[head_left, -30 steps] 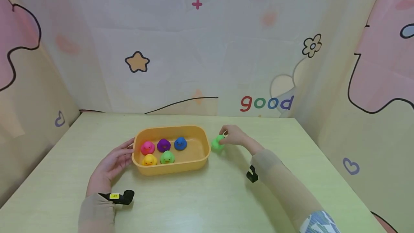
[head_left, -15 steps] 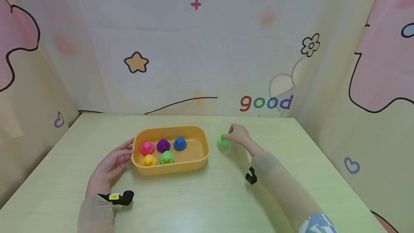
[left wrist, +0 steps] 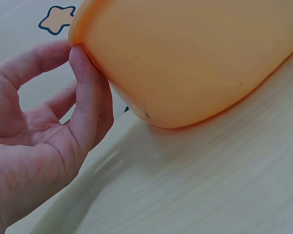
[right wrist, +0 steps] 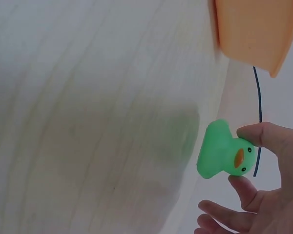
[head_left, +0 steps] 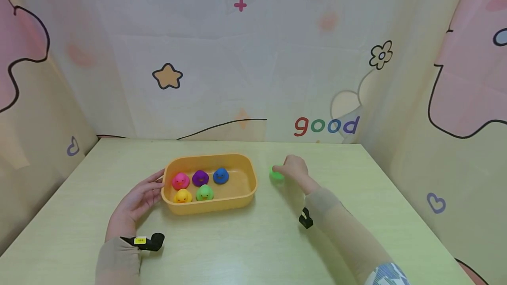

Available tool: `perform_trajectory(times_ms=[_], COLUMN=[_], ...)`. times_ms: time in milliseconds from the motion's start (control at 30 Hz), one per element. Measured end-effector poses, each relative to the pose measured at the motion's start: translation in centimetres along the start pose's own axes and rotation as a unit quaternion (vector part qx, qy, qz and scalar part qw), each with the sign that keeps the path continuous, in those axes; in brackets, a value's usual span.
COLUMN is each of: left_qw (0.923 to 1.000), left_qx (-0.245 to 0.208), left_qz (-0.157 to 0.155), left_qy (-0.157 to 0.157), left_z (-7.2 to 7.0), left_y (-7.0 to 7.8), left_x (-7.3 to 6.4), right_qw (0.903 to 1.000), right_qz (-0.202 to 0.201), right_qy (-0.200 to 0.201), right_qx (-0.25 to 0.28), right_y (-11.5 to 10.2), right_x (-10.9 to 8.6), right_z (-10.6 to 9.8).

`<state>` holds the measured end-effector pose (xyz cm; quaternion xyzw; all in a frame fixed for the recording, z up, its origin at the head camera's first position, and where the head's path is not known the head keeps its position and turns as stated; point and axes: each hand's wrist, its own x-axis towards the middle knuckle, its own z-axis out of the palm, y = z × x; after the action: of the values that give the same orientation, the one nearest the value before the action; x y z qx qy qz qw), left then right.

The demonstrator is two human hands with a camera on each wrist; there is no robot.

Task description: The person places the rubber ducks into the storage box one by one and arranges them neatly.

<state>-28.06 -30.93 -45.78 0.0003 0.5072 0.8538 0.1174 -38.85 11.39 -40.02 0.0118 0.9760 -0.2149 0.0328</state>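
Observation:
My right hand pinches a green rubber duck by its head, between thumb and finger. In the right wrist view its orange beak and two eyes show, and its body is close over the table. The other fingers are spread below. My left hand touches the left end of a yellow-orange plastic basin with relaxed fingertips, right at the rim in the left wrist view. Inside the basin sit ducks: pink, purple, blue, yellow and another green duck.
A pale wooden table carries everything. Behind it hangs a printed cloth backdrop with a star, a flower and the word "good". The held duck is to the right of the basin.
My right hand has carried the green duck a little right, away from the basin, turning so it covers more of the duck. The left hand and basin have stayed put.

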Motion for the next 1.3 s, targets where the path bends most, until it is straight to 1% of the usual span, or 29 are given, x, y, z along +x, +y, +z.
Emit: perform_trajectory(times_ms=[100,267,433,600,733,867,933,1000,1033,1100,1133,1200,1300], left_qw=[1.0000,0.9999,0.9999,0.9998,0.9999,0.9999,0.9998,0.9997,0.9996,0.9997,0.9997,0.9997,0.9996], left_qx=[-0.004,-0.005,-0.004,-0.010,-0.009,-0.010,-0.015,-0.018,-0.017,-0.017,-0.017,-0.019,-0.024], left_qz=[0.002,0.007,0.006,0.004,0.003,0.001,0.000,0.002,0.002,0.003,0.003,0.001,-0.002], left_qy=[-0.004,-0.013,-0.015,-0.015,-0.010,-0.011,-0.015,-0.019,-0.020,-0.019,-0.018,-0.015,-0.013], left_z=[-0.1,-0.2,-0.3,-0.3,-0.3,-0.3,-0.3,-0.3,-0.4,-0.4,-0.4,-0.4,-0.2], left_y=[0.0,-0.1,-0.1,0.0,0.0,-0.1,-0.2,-0.2,-0.2,-0.1,-0.1,0.0,0.1], left_x=[0.0,0.0,0.1,0.2,0.1,0.0,0.0,0.0,0.0,0.1,0.1,0.0,0.0], right_qw=[0.9999,0.9997,0.9996,0.9997,0.9994,0.9991,0.9989,0.9967,0.9941,0.9860,0.9816,0.9742,0.9678], right_qz=[0.007,0.003,0.003,0.005,0.009,0.010,-0.014,-0.056,-0.083,-0.133,-0.151,-0.171,-0.175], right_qy=[-0.010,-0.021,-0.023,-0.022,-0.032,-0.041,-0.042,-0.045,-0.050,-0.069,-0.081,-0.102,-0.125], right_qx=[-0.008,-0.015,-0.017,-0.007,-0.005,0.003,0.018,0.037,0.048,0.074,0.085,0.107,0.130], right_y=[-0.2,-0.2,0.0,0.0,0.0,0.1,0.2,0.3,0.3,0.5,0.6,0.9,1.4], right_x=[-0.2,-0.5,-0.5,-0.5,-0.7,-0.9,-0.9,-0.6,-0.4,-0.1,0.1,0.3,0.5], right_z=[0.1,0.3,0.5,0.6,0.4,-0.3,-0.7,-1.2,-1.4,-1.9,-2.1,-2.3,-2.4])
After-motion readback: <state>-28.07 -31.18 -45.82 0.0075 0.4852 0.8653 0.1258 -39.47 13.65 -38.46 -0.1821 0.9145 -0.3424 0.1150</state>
